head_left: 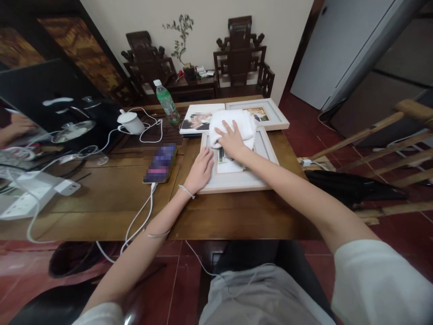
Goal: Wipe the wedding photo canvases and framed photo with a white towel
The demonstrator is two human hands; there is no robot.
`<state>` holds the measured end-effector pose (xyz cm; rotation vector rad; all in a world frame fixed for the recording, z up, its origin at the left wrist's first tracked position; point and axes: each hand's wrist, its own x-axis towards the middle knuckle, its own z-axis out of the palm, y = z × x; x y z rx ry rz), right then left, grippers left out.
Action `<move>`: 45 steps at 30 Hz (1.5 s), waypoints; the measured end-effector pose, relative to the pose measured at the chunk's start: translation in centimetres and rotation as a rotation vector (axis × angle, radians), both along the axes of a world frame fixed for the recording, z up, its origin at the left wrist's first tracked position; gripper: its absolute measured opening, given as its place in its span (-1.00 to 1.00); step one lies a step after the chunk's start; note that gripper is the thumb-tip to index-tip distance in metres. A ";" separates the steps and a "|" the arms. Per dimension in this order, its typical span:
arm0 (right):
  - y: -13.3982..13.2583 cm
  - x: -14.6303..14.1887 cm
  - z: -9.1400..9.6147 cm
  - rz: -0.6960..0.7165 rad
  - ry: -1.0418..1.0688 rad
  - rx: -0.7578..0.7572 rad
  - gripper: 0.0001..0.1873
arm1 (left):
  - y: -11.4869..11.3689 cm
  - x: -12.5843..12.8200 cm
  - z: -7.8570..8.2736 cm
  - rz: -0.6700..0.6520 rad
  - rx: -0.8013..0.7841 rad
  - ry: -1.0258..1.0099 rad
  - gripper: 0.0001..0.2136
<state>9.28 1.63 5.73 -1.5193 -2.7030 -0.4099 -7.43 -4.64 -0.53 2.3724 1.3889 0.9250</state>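
A white picture frame (237, 180) lies flat on the wooden table (111, 198) in front of me. My left hand (200, 170) rests flat on the frame's left edge, fingers stretched out. My right hand (232, 141) presses flat on a folded white towel (233, 124) that lies over the upper part of the frame. Behind it lies a second white frame (274, 116) and, left of that, a photo print or album (199, 119).
A phone (160, 163) on a white cable lies left of the frame. A green bottle (167, 103), a white teapot (131, 122), power strips (30, 192) and cookware sit further left. Carved chairs stand at the wall; a wooden rack (389, 149) is at right.
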 end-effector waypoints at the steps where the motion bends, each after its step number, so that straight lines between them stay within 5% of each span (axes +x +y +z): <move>1: 0.0 0.6 0.1 -0.015 -0.008 0.000 -0.55 | 0.1 -0.1 -0.2 -0.001 0.000 0.016 -0.59; 11: -0.6 11.8 1.9 -0.274 -0.055 -0.083 -0.44 | 0.5 -0.4 -1.0 -0.003 0.044 -0.023 -0.55; 20: -12.4 13.3 2.4 0.037 -0.134 -0.143 -0.52 | 0.8 -0.4 -1.3 0.001 0.065 -0.016 -0.49; 23: -14.4 13.8 3.4 0.073 -0.095 -0.206 -0.49 | 0.9 -0.4 -1.4 -0.013 0.067 0.006 -0.49; 26: -13.2 13.8 3.7 0.023 -0.056 -0.206 -0.47 | 1.1 -0.6 -1.5 -0.040 0.069 0.018 -0.47; 33: -4.6 13.2 1.8 -0.054 -0.019 -0.058 -0.43 | 1.0 -0.9 -1.5 -0.044 0.077 0.032 -0.47; 36: -3.8 13.0 1.1 -0.051 -0.042 -0.017 -0.44 | 1.0 -0.8 -1.5 -0.037 0.076 0.024 -0.48; 45: -15.2 14.1 2.7 0.086 -0.053 -0.173 -0.44 | 0.9 -0.4 -1.6 -0.001 0.092 0.008 -0.48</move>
